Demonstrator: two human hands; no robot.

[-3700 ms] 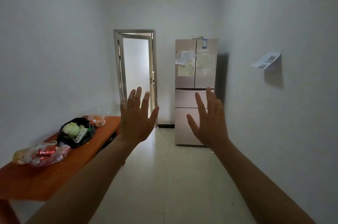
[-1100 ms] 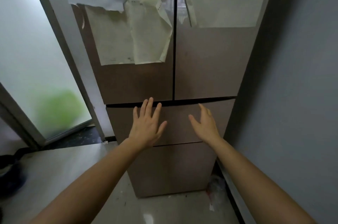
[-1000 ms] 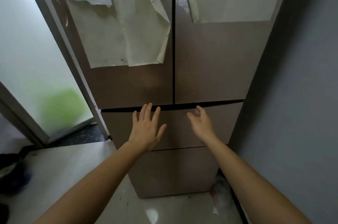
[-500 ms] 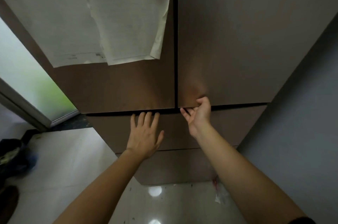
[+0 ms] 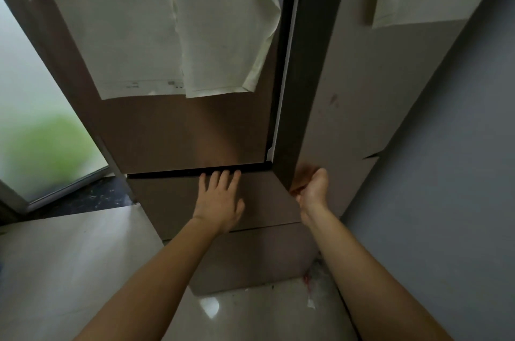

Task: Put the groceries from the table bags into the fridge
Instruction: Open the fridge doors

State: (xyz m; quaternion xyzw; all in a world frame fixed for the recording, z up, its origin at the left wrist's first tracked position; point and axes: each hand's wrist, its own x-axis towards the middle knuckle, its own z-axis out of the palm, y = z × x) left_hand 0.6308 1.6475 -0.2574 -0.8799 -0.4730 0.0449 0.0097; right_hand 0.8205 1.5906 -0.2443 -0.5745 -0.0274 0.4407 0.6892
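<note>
Swung ajar since a moment ago, the right fridge door (image 5: 348, 89) stands straight ahead, the right hand (image 5: 310, 187) hooking curled fingers under its bottom edge to pull. Meanwhile the left hand (image 5: 220, 201) lies flat, fingers straight, bracing the drawer front (image 5: 167, 195). No groceries show.

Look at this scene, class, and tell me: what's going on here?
A person stands at a fridge. Their right hand grips the bottom corner of the upper right door, which stands ajar, with a dark gap showing along its edge. Their left hand lies flat, fingers straight, on the drawer front under the upper left door, which is shut and has papers hanging on it.
</note>
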